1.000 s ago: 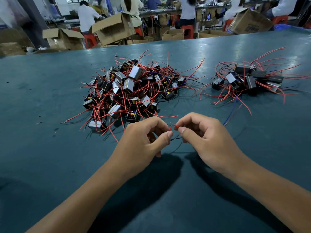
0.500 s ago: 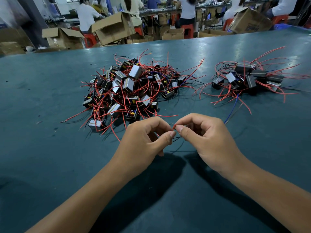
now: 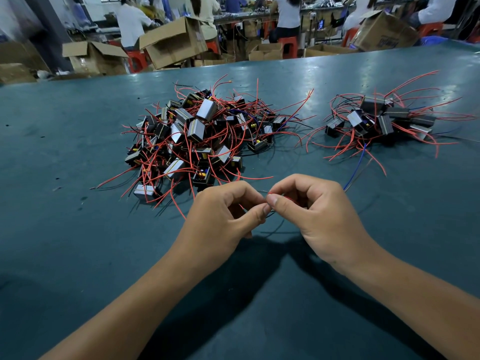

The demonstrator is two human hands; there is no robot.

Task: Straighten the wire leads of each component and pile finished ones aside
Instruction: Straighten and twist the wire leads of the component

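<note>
While both hands meet thumb to thumb over the surface (image 3: 65, 165), the red lead (image 3: 272, 194) runs across between them, left to right.

Each grip is clenched on wire: my left hand (image 3: 223, 216) pinches the near end between thumb and forefinger, and my right hand (image 3: 311, 211) pinches the same red lead just beside it, fingers curled. I cannot see the component body itself; I judge it is tucked under one palm. A blue lead (image 3: 359, 165) trails away past my right hand toward the smaller pile (image 3: 381, 120), which lies up and to the right, nearer that hand. The big tangled pile (image 3: 200, 136) sits straight ahead of my left hand, close. For pulling the lead straight, I judge the open room lies sideways and toward me; the far edge (image 3: 337, 58) is well apart.
</note>
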